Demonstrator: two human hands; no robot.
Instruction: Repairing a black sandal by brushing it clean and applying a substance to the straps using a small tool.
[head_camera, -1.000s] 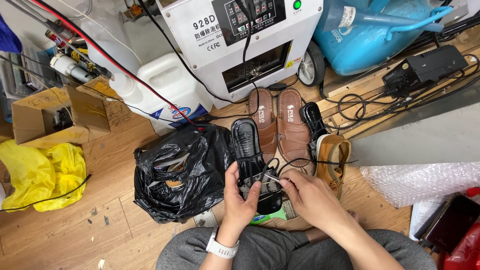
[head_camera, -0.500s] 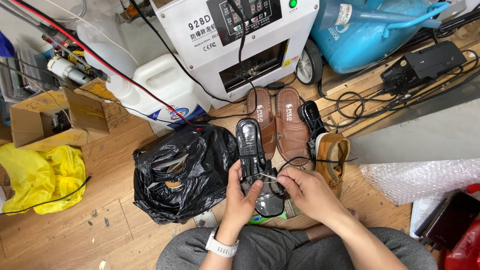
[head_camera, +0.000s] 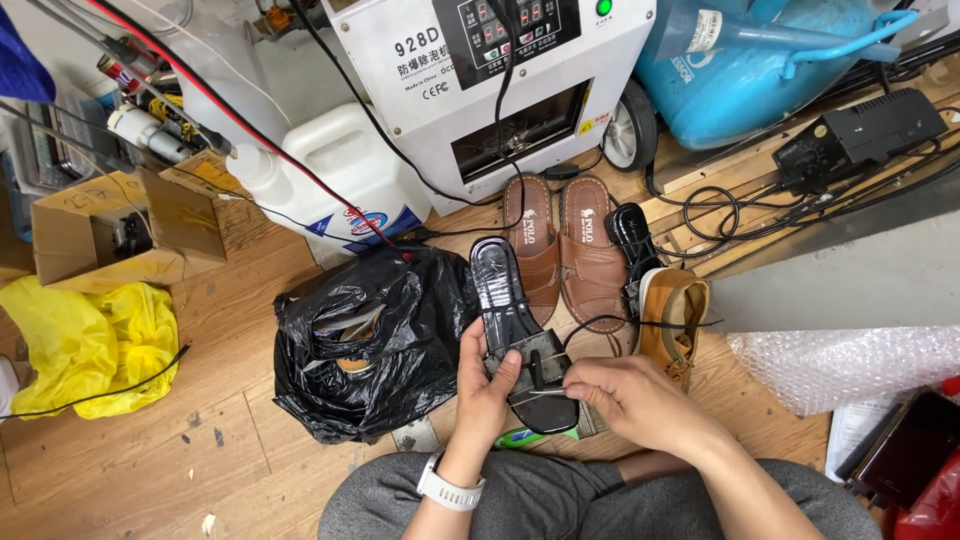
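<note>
The left hand (head_camera: 488, 385) grips a black sandal (head_camera: 520, 335) by its edge while the right hand (head_camera: 625, 395) pinches a thin strap piece across its heel end, so the strap work looks unfinished, with a brown sandal pair (head_camera: 565, 245) waiting beyond the hands

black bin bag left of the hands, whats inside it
Through the open top of the black bin bag a brown, tan-lined shoe shows. The crumpled plastic covers the rest of it and anything deeper.
</note>
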